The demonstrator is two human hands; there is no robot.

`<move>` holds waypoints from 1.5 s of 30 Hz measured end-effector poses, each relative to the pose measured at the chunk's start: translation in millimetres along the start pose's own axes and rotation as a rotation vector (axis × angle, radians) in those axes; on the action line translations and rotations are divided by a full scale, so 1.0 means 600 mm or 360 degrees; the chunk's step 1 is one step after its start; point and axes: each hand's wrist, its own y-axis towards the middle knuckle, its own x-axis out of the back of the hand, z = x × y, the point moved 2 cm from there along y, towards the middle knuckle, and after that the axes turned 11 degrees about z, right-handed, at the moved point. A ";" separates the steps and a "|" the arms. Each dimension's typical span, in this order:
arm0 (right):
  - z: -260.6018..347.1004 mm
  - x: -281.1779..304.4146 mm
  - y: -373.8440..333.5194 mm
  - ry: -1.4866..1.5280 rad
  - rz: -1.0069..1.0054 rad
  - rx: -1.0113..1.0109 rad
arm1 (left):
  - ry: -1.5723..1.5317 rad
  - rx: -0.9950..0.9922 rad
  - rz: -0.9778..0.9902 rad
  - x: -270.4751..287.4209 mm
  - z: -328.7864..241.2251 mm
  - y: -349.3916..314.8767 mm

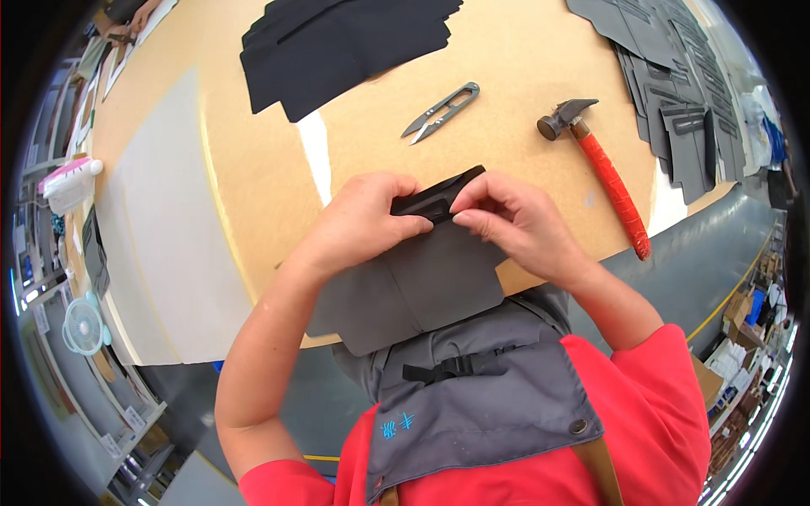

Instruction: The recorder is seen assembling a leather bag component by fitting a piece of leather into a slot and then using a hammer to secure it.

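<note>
A dark grey cut panel (405,291) lies at the table's near edge, its front part hanging toward my apron. Its far edge is a folded black strip with a slot, raised a little off the table. My left hand (363,219) grips this strip at its left end, thumb on the near side and fingers behind. With thumb and forefinger pinched together, my right hand (515,221) holds the strip's right part beside the slot. Beyond my hands lie grey thread snips (442,112), blades apart. To the right rests a claw hammer (609,181) with a red-wrapped handle.
A stack of black panels (354,51) sits at the far side. More grey slotted panels (675,93) pile up at the right edge. A small fan (86,325) stands off to the left. Another person's hand (118,32) works at the far left corner.
</note>
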 end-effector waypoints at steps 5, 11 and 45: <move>-0.027 -0.013 -0.001 -0.0212 -0.0198 0.0147 | -0.0726 0.0122 0.0394 0.009 0.015 0.022; -0.023 -0.017 0.002 -0.0460 -0.0236 0.0234 | -0.0916 0.0184 0.0589 0.015 0.019 0.032; 0.007 -0.020 0.044 -0.0616 -0.0127 -0.0375 | 0.0098 -0.0611 -0.1472 -0.182 0.069 -0.080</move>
